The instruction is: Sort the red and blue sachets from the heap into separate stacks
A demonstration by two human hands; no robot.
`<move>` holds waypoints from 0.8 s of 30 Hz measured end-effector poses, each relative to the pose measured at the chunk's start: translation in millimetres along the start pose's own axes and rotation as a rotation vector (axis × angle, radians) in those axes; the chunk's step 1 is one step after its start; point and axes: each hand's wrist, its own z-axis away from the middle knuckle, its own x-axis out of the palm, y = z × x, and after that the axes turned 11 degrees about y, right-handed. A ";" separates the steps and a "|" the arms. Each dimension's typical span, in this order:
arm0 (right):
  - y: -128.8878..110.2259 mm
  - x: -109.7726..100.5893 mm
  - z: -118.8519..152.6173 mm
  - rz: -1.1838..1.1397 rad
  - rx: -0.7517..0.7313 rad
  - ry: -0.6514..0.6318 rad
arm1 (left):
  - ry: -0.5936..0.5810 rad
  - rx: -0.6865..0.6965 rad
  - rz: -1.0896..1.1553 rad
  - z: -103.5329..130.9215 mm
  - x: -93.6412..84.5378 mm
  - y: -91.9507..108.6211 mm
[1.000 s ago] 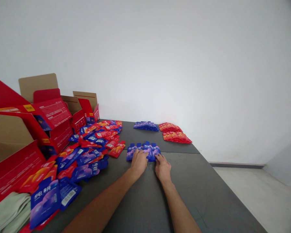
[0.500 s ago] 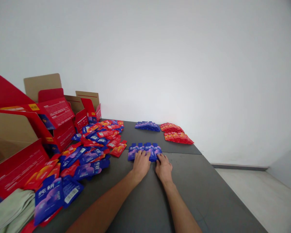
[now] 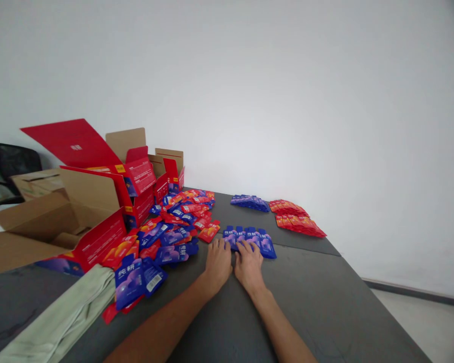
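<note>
A short row of overlapping blue sachets [image 3: 265, 244] with purple pictures lies on the dark table in front of me. At its left end rests my left hand [image 3: 218, 262], fingers stretched forward by the sachets' lower left edge. My right hand [image 3: 248, 264] lies close beside it, its fingertips on the lower edges of the middle sachets. Neither hand lifts anything; the fingers are loosely spread, and they partly cover the row's lower edge. To the left spreads a loose heap of mixed red and blue sachets [image 3: 172, 252].
Open red cardboard boxes [image 3: 104, 239] line the left side. A pale green cloth [image 3: 66, 312] lies before them. At the back stand a fanned pile of blue sachets [image 3: 249, 202] and two red sachet piles [image 3: 298, 223]. Behind the table [image 3: 306, 297] is a white wall.
The view has turned left, so everything appears further right. My left hand has come to the row's left end, and my right hand has moved left from its right end to the middle sachets.
</note>
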 end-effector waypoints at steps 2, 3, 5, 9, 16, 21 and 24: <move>-14.6 0.5 0.4 -0.035 -0.050 -0.047 | 0.006 -0.015 -0.063 3.1 -6.9 -15.8; -21.3 0.1 0.7 -0.051 -0.071 -0.066 | 0.014 -0.027 -0.095 4.6 -10.3 -24.0; -34.2 -0.8 1.1 -0.077 -0.094 -0.084 | 0.043 -0.052 -0.150 7.9 -16.7 -40.2; -59.3 0.4 2.2 -0.126 -0.102 -0.094 | 0.094 -0.083 -0.219 16.6 -25.1 -70.3; -84.1 14.4 14.1 -0.197 -0.101 -0.129 | 0.074 -0.090 -0.228 29.0 -22.5 -92.8; -82.8 18.4 19.8 -0.219 -0.085 -0.145 | 0.095 -0.064 -0.242 28.1 -23.7 -85.1; -79.3 18.9 19.6 -0.230 -0.072 -0.147 | 0.112 -0.072 -0.271 26.0 -26.3 -78.2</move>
